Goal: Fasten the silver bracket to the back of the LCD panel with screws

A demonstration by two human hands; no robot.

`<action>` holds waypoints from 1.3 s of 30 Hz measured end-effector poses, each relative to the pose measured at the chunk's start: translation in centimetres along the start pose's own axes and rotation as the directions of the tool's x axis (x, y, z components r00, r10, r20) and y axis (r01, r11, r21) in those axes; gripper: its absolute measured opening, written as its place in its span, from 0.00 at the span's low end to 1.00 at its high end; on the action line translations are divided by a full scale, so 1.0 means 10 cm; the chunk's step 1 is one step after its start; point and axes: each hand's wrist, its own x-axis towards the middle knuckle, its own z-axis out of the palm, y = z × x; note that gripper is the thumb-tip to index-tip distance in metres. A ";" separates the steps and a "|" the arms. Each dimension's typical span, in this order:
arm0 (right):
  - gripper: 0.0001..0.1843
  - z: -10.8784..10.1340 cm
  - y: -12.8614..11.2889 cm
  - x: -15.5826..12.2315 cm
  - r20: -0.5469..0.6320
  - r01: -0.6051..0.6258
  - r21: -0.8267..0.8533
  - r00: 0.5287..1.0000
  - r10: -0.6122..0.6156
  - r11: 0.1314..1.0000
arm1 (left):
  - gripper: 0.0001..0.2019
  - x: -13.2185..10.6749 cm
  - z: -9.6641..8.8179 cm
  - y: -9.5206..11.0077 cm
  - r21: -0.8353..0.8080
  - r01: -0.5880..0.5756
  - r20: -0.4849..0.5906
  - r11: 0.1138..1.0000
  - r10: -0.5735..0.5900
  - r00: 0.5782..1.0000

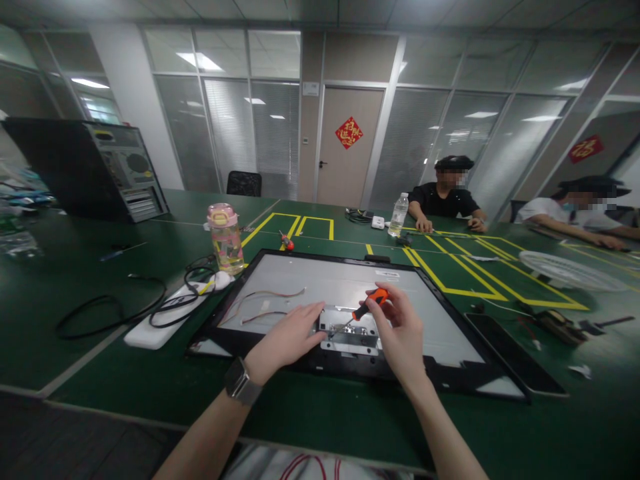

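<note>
A monitor panel [280, 280] lies face down on the green table [100, 373], its grey metal back up inside a black frame. My right hand [400, 333] is closed round an orange-handled screwdriver [369, 304], whose tip points down at a small metal bracket [350, 331] near the panel's front edge. My left hand [290, 337] lies with fingers stretched out on the panel, touching the bracket's left side; a watch is on that wrist. Thin coloured wires [260, 303] run across the panel's left part.
A pink-lidded drink bottle [226, 239], a white keyboard [165, 320] and black cables [125, 303] sit left of the panel. A computer case [95, 167] stands far left. A small red screwdriver [287, 241] lies beyond. Two people sit at the far right by a water bottle [399, 215].
</note>
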 end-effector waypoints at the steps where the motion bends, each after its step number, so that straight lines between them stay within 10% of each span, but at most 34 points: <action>1: 0.15 0.00 0.00 0.00 0.000 0.001 -0.003 1.000 -0.001 1.000 | 0.28 0.00 0.00 0.00 -0.001 0.000 -0.002 1.000 0.000 1.000; 24: 0.16 0.02 0.04 0.06 0.123 0.094 -0.049 0.989 -0.087 0.994 | 0.27 -0.03 0.01 0.02 -0.019 -0.015 -0.040 1.000 0.014 0.999; 33: 0.17 0.07 -0.15 0.26 0.466 0.222 0.005 0.862 -0.199 0.975 | 0.28 -0.02 0.00 0.02 -0.023 -0.028 -0.047 0.999 0.027 0.999; 39: 0.14 0.17 -0.07 0.26 0.265 0.307 -0.080 0.924 -0.277 0.948 | 0.28 -0.01 0.03 -0.02 -0.006 -0.044 -0.050 0.999 0.044 0.998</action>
